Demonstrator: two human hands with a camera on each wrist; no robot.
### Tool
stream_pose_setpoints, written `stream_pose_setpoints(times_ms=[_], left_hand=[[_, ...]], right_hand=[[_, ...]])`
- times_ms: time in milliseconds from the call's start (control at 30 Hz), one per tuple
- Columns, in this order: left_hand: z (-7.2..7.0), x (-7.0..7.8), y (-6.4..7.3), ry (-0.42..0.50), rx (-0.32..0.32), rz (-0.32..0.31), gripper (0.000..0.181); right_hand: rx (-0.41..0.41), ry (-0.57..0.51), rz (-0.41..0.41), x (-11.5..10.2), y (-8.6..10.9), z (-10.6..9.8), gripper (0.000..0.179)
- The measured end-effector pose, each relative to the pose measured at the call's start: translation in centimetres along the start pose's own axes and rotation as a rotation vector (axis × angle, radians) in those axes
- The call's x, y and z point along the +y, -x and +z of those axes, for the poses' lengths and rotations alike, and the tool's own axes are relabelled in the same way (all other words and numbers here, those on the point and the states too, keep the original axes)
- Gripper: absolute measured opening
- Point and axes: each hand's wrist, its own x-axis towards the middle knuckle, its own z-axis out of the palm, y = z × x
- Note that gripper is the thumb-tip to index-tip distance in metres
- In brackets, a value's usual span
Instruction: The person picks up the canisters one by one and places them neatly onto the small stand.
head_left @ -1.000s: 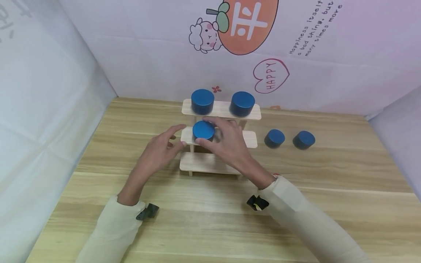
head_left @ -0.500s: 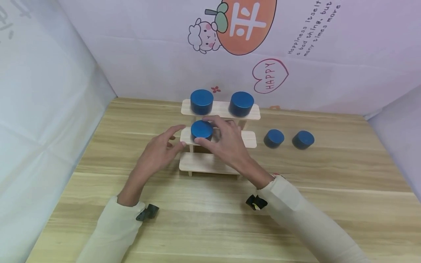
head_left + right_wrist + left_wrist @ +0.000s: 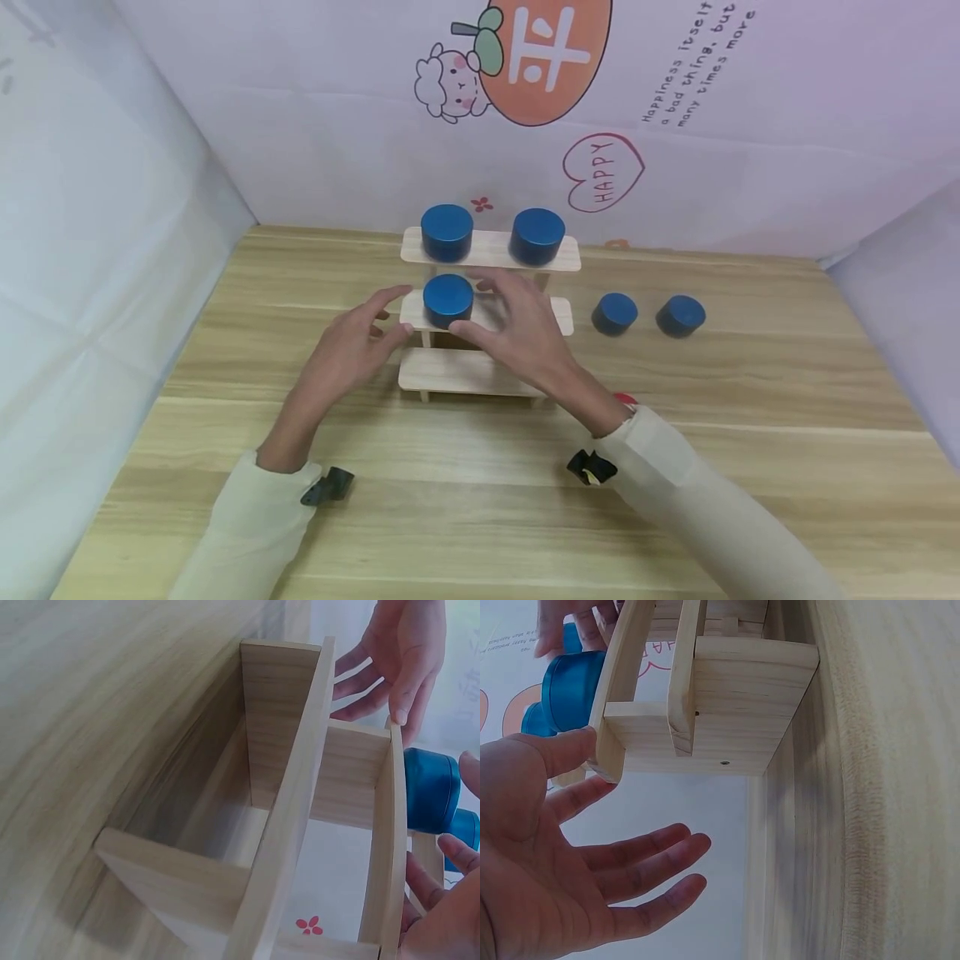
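Observation:
A three-tier wooden display stand (image 3: 468, 372) stands on the table. On the left half of its middle shelf sits a round blue tin (image 3: 448, 300). My left hand (image 3: 348, 343) holds the left end of that shelf between thumb and forefinger; its other fingers spread loosely below, as the left wrist view shows. Around the tin's right side is my right hand (image 3: 525, 329), thumb and forefinger parted, with a gap to the tin (image 3: 431, 789) in the right wrist view. Two more blue tins, one at left (image 3: 447, 233) and one at right (image 3: 537, 237), stand on the top shelf.
Right of the stand, two smaller blue tins, a nearer one (image 3: 615, 314) and a farther one (image 3: 681, 317), rest on the wood-grain table (image 3: 465, 517). A printed white cloth (image 3: 337, 150) hangs close behind the stand, with a white side sheet (image 3: 97, 217) at the left.
My right fingers have loosened from the middle-shelf tin, which sits very slightly farther left on the shelf. My left hand keeps its place at the shelf end. The head view has shifted a little.

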Motion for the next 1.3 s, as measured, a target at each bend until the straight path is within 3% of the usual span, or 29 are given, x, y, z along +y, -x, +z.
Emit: stream_pose_setpoints(times_ms=[433,700,1033,1300], left_hand=[[0.1,-0.2,0.1,-0.003,-0.008,-0.004,0.057],[0.9,-0.3,0.3,0.012,-0.035,-0.019,0.057],[0.1,0.1,0.5,-0.019,-0.026,-0.028,0.058],[0.0,0.5,0.4,-0.034,-0.023,-0.016,0.058]], right_hand=[[0.015,-0.033,-0.036,1.4,1.8,-1.5,0.063],[0.004,-0.059,-0.050,3.2,3.7,-2.8,0.063],[0.031,-0.142,-0.070,4.3,4.7,-3.5,0.059],[0.080,-0.104,-0.054,5.6,6.0,-5.0,0.057]])
